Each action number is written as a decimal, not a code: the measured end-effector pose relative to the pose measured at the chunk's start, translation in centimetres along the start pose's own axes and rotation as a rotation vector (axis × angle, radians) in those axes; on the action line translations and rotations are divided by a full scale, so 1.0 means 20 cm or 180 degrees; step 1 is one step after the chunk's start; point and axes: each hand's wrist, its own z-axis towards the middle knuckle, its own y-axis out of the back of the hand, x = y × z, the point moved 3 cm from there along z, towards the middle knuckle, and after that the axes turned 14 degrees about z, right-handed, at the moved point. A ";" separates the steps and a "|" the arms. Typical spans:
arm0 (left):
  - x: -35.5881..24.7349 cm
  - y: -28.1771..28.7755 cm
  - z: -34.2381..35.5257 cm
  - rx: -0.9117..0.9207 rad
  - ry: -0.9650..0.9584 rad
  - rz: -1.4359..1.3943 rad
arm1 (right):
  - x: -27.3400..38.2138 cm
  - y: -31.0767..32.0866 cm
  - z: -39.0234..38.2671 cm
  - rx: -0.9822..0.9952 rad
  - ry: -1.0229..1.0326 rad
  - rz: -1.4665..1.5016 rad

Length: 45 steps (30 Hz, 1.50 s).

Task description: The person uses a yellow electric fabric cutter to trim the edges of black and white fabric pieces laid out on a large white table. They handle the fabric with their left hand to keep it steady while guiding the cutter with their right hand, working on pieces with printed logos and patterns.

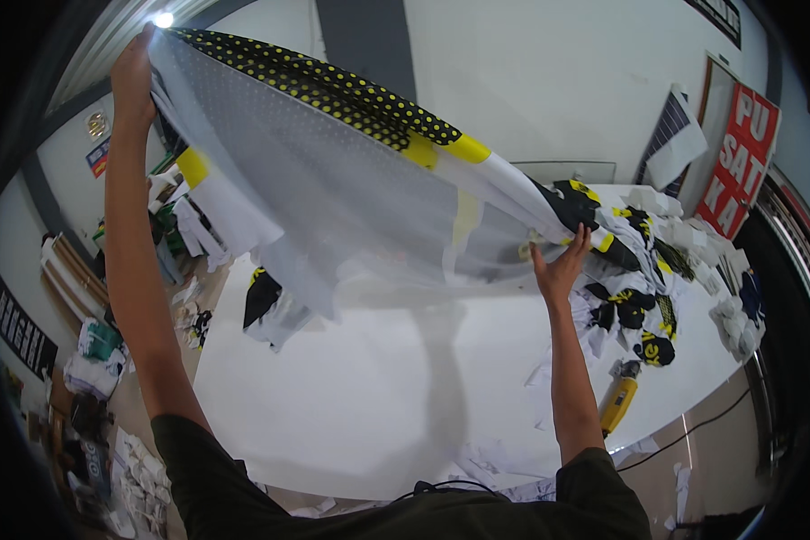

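My left hand (133, 79) is raised high at the upper left, closed on a corner of a large fabric sheet (315, 189). The sheet hangs slanting down to the right, grey and translucent, with black and yellow-dotted, yellow and white parts along its upper edge. My right hand (562, 265) holds the sheet's lower right part between thumb and fingers. Beyond that hand lies a heap of black, white and yellow fabric pieces (643, 306). A yellow tool (619, 405) lies near the white table's (324, 405) right edge. More black and white fabric (265, 297) shows beneath the hanging sheet.
Cardboard rolls (72, 279) lean against the left wall, near piles of cloth and paper (139, 477) on the floor. A red sign board (738, 157) and a patterned sheet (670, 135) stand at the back right. A dark cable (684, 432) runs past the table's right edge.
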 end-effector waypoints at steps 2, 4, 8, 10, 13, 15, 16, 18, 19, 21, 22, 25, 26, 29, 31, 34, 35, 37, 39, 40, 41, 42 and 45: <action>0.00 0.22 -0.02 -0.0302 -0.0331 0.0680 | 0.11 -0.10 0.01 -0.0485 0.0433 -0.0055; 0.05 0.47 0.00 -0.0349 -0.0426 0.1106 | 0.17 -0.16 0.10 -0.0608 0.0700 0.0074; 0.35 0.87 0.05 -0.0499 -0.0375 0.1644 | 0.05 -0.19 0.23 0.0379 0.0421 0.0363; 0.52 1.15 0.02 -0.0175 -0.0124 0.1801 | 0.02 -0.18 0.15 0.1126 0.0039 0.0831; 0.81 1.65 -0.09 -0.0046 0.0040 0.2615 | 0.27 -0.02 -0.09 0.2423 -0.0458 0.0970; 1.00 2.09 -0.22 0.0128 -0.0849 0.4191 | 0.59 0.15 -0.22 0.3451 -0.0663 0.1268; 1.07 2.27 -0.30 0.0017 -0.1263 0.5020 | 0.78 0.25 -0.22 0.3951 -0.0494 0.1498; 1.48 2.38 -0.73 0.0282 0.1800 0.2853 | 1.03 0.46 -0.17 0.4393 -0.0089 0.2007; 1.56 2.46 -0.82 0.0635 0.1210 0.3213 | 1.07 0.58 -0.13 0.4168 0.0208 0.2592; 1.90 2.15 -1.26 0.0951 0.1215 0.3244 | 1.08 0.72 -0.10 0.3505 -0.0087 0.2661; 1.80 2.32 -1.17 0.1258 0.1274 0.3307 | 1.00 0.72 -0.10 0.3528 -0.0267 0.2792; 1.99 1.91 -1.92 0.1211 0.0975 0.3089 | 0.92 0.58 -0.11 0.4691 -0.0887 0.1515; 1.98 1.83 -2.03 0.1342 0.0927 0.2988 | 0.94 0.49 -0.17 0.4568 -0.0554 0.0821; 2.01 1.56 -2.27 0.2342 0.1073 0.3162 | 0.65 0.31 -0.50 0.4583 -0.1052 -0.0273; 2.03 1.01 -2.56 0.2673 0.2227 0.2846 | 0.33 0.36 -0.71 0.4098 -0.1555 0.0011; 1.98 0.81 -2.83 0.2772 0.1902 0.2612 | 0.05 0.33 -0.99 0.3691 -0.1985 0.0473; 2.00 0.82 -2.92 0.2760 0.1993 0.2526 | -0.05 0.30 -1.07 0.3764 -0.2023 0.0665; 2.00 0.64 -3.10 0.2845 0.0841 0.2319 | -0.29 0.33 -1.14 0.3373 -0.1856 0.0452; 1.92 0.34 -3.30 0.3005 0.1198 0.2244 | -0.52 0.39 -1.09 0.2540 -0.1456 -0.0438; 1.86 0.24 -3.38 0.2955 0.1323 0.2156 | -0.58 0.38 -1.02 0.2285 -0.1622 -0.0903; 1.80 0.14 -3.46 0.2900 0.1461 0.2066 | -0.62 0.35 -0.93 0.2030 -0.1778 -0.1365; 1.75 0.03 -3.54 0.2762 0.1385 0.1989 | -0.72 0.32 -0.87 0.1992 -0.1696 -0.1715; 1.50 -0.35 -3.80 0.2266 0.0848 0.1547 | -1.02 0.23 -0.73 0.2038 -0.1408 -0.2421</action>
